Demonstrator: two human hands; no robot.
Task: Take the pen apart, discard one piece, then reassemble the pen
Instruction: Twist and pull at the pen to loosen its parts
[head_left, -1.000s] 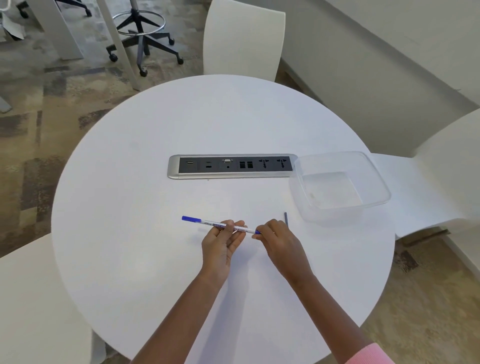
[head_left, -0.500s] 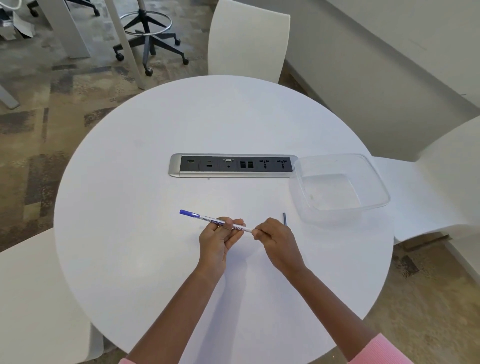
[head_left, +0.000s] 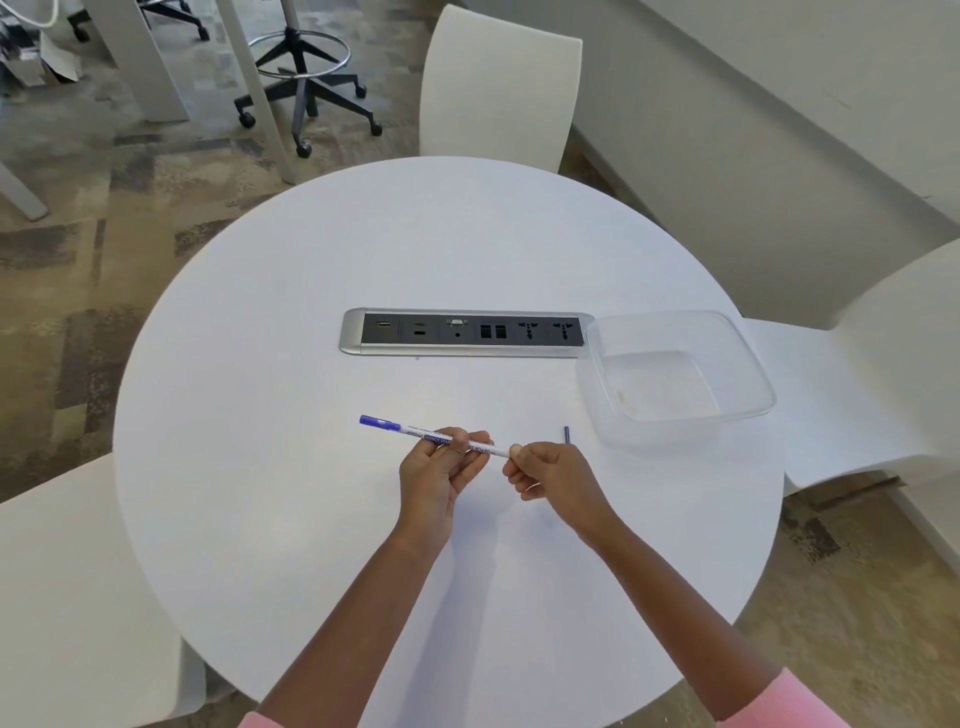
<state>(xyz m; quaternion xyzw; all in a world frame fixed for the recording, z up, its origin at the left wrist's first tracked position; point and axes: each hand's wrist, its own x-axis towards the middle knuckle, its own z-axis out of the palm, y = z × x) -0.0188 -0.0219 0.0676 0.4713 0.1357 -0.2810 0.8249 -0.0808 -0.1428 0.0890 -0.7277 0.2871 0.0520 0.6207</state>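
Note:
A slim white pen (head_left: 410, 430) with a blue cap at its left end is held level just above the round white table (head_left: 291, 395). My left hand (head_left: 441, 475) grips the middle of its barrel between fingers and thumb. My right hand (head_left: 553, 475) pinches the barrel's right end, which its fingertips hide. A short dark blue piece (head_left: 567, 435) lies on the table just beyond my right hand, apart from the pen.
An empty clear plastic container (head_left: 748, 364) stands at the table's right side. A silver socket panel (head_left: 467, 332) is set into the table's middle. White chairs stand at the far side, right and near left.
Both hands keep their hold on the pen. My right fingers have shifted slightly at the barrel's end. The small blue piece has not moved.

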